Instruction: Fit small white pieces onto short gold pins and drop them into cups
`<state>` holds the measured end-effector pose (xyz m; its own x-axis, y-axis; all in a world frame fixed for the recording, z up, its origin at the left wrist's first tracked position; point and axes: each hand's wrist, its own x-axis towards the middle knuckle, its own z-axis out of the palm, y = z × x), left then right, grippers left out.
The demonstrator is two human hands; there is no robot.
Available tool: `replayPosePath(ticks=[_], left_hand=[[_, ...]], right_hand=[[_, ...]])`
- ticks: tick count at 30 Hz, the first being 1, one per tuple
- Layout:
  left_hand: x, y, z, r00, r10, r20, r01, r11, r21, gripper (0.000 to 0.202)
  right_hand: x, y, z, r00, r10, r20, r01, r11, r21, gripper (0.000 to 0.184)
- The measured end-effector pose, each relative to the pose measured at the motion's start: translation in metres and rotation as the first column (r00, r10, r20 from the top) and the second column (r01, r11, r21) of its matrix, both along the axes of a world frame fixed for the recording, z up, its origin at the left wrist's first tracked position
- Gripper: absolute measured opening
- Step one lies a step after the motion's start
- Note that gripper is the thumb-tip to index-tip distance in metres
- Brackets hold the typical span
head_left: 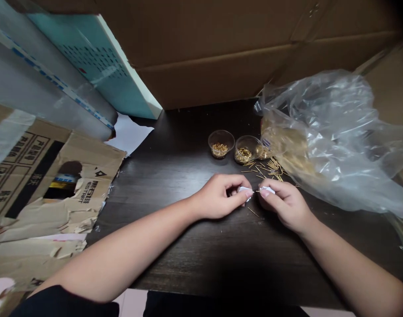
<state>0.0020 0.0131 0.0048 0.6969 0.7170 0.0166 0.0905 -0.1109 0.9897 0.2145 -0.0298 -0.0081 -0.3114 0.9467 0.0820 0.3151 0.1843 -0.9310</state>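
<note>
My left hand rests on the dark table, its fingers pinched on a small white piece. My right hand sits close beside it, pinched on a second small white piece with a thin gold pin between the two pieces. The fingertips of both hands nearly touch. Just beyond them lie loose gold pins, and one single pin lies below the hands. Two small clear cups, the left cup and the right cup, each hold gold pins.
A large crumpled clear plastic bag with gold pins inside lies at the right. Brown cardboard walls the back. Torn cardboard boxes and a teal-and-white panel crowd the left side.
</note>
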Motion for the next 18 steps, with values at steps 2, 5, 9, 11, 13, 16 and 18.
replayPosePath(ticks=[2,5,9,11,13,16,18], left_hand=[[0.0008,0.0001,0.0013,1.000,-0.007,-0.020,0.007,1.000,0.022,0.020],[0.0018,0.0006,0.0030,0.999,-0.007,-0.052,0.010,0.999,0.050,0.019],[0.0021,0.0016,0.0045,0.997,0.003,-0.072,0.001,0.999,0.051,0.018],[0.0019,0.0019,0.0047,0.997,0.005,-0.078,-0.001,0.998,0.058,0.018],[0.0015,0.0020,0.0044,0.996,0.005,-0.086,0.001,0.998,0.066,0.018],[0.0011,0.0019,0.0037,0.995,0.001,-0.099,0.007,0.997,0.080,0.018],[0.0010,0.0019,0.0035,0.994,-0.003,-0.106,0.013,0.995,0.098,0.018]], right_hand=[[0.0001,0.0021,0.0017,1.000,0.019,0.017,-0.019,1.000,-0.006,0.035],[-0.0001,0.0032,0.0036,0.997,0.050,0.065,-0.051,0.999,0.019,0.034],[0.0011,0.0035,0.0038,0.994,0.090,0.062,-0.092,0.995,0.031,0.034],[0.0020,0.0038,0.0034,0.994,0.098,0.048,-0.099,0.995,0.024,0.033],[0.0027,0.0041,0.0031,0.996,0.087,0.033,-0.088,0.996,0.014,0.034],[0.0029,0.0042,0.0031,0.997,0.077,0.026,-0.077,0.997,0.012,0.035],[0.0027,0.0044,0.0032,0.995,0.090,0.039,-0.091,0.996,0.018,0.035]])
